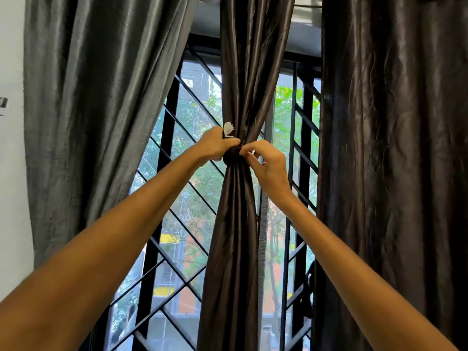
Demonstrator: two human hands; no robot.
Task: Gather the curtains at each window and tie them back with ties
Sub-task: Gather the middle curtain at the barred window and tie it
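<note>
Centre of the frame: middle curtain (243,97) bunched into a narrow waist. Left hand (215,145) curled round the bunch, gripping a dark tie (231,154) with a white tag (228,128), no readable writing. Right hand (266,163) pinching the tie, fingers bent. Black window grille (177,173) behind.

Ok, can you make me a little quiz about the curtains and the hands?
1. True or false: both hands are at the middle curtain.
2. Which curtain looks lighter: A the left curtain, B the right curtain?
3. What colour is the small tag above the left hand?

Key: 1 true, the right hand pinches at the gathered waist beside the left. 2 A. 3 white.
</note>
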